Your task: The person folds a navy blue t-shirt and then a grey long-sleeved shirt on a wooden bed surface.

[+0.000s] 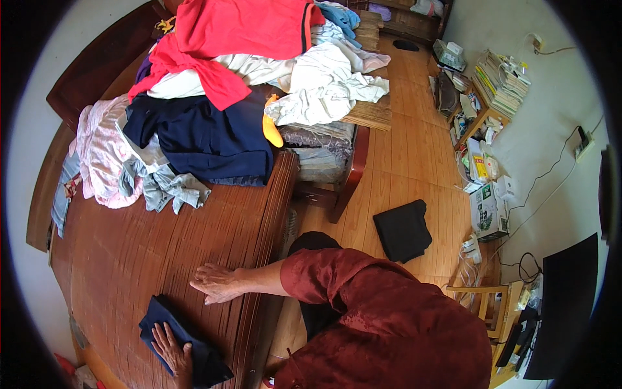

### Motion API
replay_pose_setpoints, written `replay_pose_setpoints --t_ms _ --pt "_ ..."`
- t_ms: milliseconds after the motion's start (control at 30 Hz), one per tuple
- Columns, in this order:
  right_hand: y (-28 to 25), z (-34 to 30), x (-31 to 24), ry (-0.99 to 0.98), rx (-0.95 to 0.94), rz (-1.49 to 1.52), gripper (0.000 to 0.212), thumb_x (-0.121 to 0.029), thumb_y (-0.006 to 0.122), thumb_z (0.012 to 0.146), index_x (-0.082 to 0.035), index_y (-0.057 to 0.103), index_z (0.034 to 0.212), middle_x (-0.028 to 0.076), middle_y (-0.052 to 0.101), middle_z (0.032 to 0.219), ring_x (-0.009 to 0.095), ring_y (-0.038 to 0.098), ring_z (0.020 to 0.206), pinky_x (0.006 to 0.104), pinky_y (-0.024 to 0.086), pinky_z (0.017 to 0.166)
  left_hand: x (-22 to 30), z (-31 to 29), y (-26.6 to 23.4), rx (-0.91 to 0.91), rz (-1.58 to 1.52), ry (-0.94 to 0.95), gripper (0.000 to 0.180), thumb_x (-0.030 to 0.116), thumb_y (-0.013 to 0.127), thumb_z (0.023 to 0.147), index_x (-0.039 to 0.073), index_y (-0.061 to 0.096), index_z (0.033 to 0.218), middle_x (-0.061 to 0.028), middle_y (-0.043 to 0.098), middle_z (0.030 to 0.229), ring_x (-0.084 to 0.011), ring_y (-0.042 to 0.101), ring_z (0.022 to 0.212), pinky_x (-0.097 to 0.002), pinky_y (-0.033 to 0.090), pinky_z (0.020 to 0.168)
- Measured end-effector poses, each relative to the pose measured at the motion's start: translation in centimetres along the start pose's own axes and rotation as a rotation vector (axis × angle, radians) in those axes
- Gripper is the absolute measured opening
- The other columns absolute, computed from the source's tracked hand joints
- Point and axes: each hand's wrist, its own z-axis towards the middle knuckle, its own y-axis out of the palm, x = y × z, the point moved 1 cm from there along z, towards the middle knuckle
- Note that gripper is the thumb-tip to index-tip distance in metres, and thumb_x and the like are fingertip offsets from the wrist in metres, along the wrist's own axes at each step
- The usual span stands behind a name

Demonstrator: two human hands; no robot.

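My left hand point(171, 349) lies palm down with its fingers spread on a folded navy garment point(194, 356), which rests on the brown slatted mat point(142, 253) of the bed. To the right of and beyond that bundle, my right hand point(218, 283) is stretched out over the mat, fingers extended, holding nothing. I cannot tell whether it touches the mat. Farther up the bed lies a loose heap: a dark navy garment point(207, 139), a pink-and-white patterned cloth point(103, 152), a grey-green cloth point(170, 188), a red garment point(243, 29) and white clothes point(324, 81).
A folded black cloth point(403, 230) lies to the right, over the wooden floor point(414, 155). Along the right wall stand stacked books point(502, 84), boxes point(489, 211), loose cables and a dark monitor point(564, 308). A wooden chair point(489, 301) is at lower right.
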Motion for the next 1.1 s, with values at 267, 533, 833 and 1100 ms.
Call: replay_pose_setpoints --t_ms 267,533,833,1100 --pt "0.4 0.6 -1.4 -0.023 -0.038 -0.014 0.067 -0.038 0.064 0.091 0.008 0.043 0.135 0.027 0.048 0.133 0.039 0.041 0.130 0.0525 0.032 0.112 1.7 1.3 -0.6 -0.086 0.076 -0.235 0.093 0.077 0.030 0.090 0.014 0.027 0.157 -0.0128 0.016 0.166 -0.0353 0.010 0.153 -0.0629 0.003 0.118" --pt "-1.2 -0.3 -1.7 -0.018 -0.035 -0.015 0.056 -0.034 0.065 0.090 0.007 0.048 0.124 0.024 0.052 0.121 0.037 0.046 0.121 0.0514 0.037 0.106 2.7 4.1 1.2 -0.035 -0.049 -0.679 0.082 0.070 0.043 0.093 0.026 0.022 0.159 -0.0063 0.015 0.167 -0.0335 0.011 0.153 -0.0726 0.008 0.112" --pt "-0.5 -0.4 -0.7 0.003 0.037 -0.056 0.056 -0.035 0.067 0.088 0.007 0.050 0.122 0.024 0.054 0.122 0.036 0.048 0.121 0.0483 0.038 0.105 1.9 6.2 0.1 -0.075 -0.214 -0.946 0.082 0.074 0.040 0.092 0.030 0.024 0.158 -0.0077 0.016 0.166 -0.0335 0.014 0.153 -0.0716 0.009 0.113" --pt "-1.0 -0.5 -1.2 -0.022 -0.022 -0.072 0.062 -0.037 0.069 0.087 0.008 0.049 0.125 0.021 0.054 0.118 0.034 0.047 0.116 0.0482 0.039 0.103 0.0 1.0 0.0 -0.058 0.023 -0.334 0.080 0.066 0.038 0.096 0.018 0.027 0.158 -0.0103 0.017 0.166 -0.0336 0.011 0.153 -0.0633 0.004 0.118"
